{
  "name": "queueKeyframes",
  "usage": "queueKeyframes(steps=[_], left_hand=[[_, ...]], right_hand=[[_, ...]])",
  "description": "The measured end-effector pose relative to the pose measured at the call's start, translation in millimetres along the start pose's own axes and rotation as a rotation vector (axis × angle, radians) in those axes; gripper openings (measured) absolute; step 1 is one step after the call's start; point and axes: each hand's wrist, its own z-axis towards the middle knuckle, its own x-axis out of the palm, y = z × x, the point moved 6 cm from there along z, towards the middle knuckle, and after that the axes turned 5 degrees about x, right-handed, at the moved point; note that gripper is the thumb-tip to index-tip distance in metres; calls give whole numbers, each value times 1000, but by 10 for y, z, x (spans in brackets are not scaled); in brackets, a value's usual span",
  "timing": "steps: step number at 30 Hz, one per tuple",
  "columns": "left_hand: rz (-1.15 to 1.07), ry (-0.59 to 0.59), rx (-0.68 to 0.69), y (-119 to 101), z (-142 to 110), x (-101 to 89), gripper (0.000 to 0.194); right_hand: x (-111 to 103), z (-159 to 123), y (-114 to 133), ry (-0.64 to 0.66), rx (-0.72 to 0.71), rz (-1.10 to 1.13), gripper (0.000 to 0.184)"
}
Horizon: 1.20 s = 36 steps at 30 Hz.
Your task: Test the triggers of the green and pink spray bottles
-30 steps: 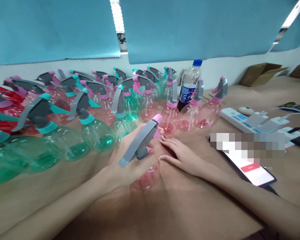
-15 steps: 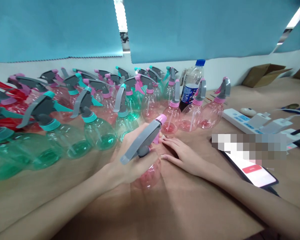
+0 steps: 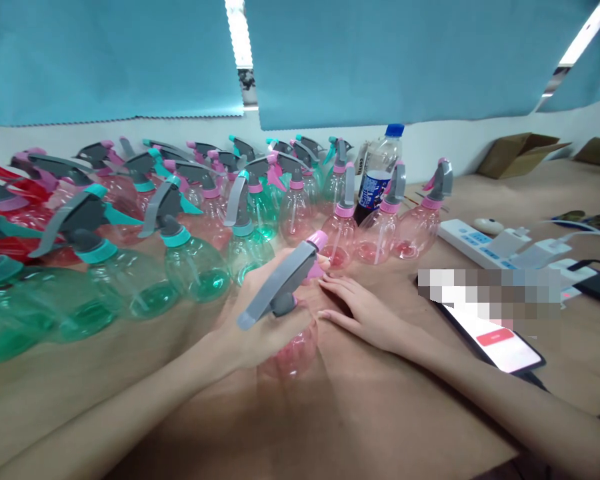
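Observation:
A pink transparent spray bottle (image 3: 294,353) with a grey trigger head and pink nozzle stands upright on the brown table. My left hand (image 3: 260,333) is wrapped round its neck from the left, just below the head. The nozzle points away to the right. Flat on the table beside the bottle lies my right hand (image 3: 363,307), its fingers stretched toward the bottle. Whether those fingertips touch it I cannot tell. Beyond my left hand is a green spray bottle (image 3: 197,273) with a turquoise collar. Another pink spray bottle (image 3: 339,243) stands past my right fingertips.
Several more green and pink spray bottles crowd the left and back. A cola bottle (image 3: 377,180) with a blue cap stands behind the pink ones. On the right are a power strip (image 3: 463,240) with plugs, a lit phone (image 3: 510,353) and an open cardboard box (image 3: 517,153).
The view has turned slightly to the right. Both hands and the held spray bottle keep nearly the same pose.

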Motion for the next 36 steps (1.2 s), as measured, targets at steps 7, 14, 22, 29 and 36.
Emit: queueKeyframes(steps=[7,14,22,29,36], left_hand=[[-55,1,8,25,-3,18,39],[-29,-31,20,54,-9,19,43],[-83,-60,37,101,-18,37,31],[-98,-46,38,109,-17,48,33],[-138,-34,29,94,1,50,36]], right_hand=[[-3,-3,-4,-6,7,26,52],[2,-4,-3,-2,7,10,52],[-5,4,1,-1,11,5,51],[9,0,-15,-1,18,12,52],[9,1,-16,-14,7,25,52]])
